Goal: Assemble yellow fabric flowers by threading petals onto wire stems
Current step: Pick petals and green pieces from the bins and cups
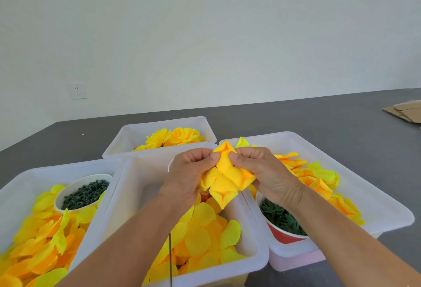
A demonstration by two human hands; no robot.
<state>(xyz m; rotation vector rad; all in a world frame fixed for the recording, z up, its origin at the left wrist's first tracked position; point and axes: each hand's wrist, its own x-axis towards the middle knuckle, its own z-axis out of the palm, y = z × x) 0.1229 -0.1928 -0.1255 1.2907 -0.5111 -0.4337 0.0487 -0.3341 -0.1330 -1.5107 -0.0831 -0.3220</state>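
A multi-lobed yellow fabric petal piece [224, 176] is held above the middle translucent white plastic bin [127, 195], which contains loose yellow petals. The piece is pinched near its upper tip between thumb and fingers of the left hand [189, 173] and of the right hand [262, 170]; both hands are closed on the fabric. A thin dark wire stem [170, 257] is seen running downward below the left wrist; its upper end is hidden, so whether the petal is already threaded cannot be told.

The step in hand is judged to be the seating or shaping of a petal layer on the stem. For the next move, the petal's centre must be kept aligned with the wire while the piece is slid along it, and a further part is then likely to be required from the bins alongside.

Finished yellow fabric roses [175, 137] are stored in the far bin. Small dark green parts are held in a white paper cup [85, 192] on the left and a red paper cup [282, 220] on the right.
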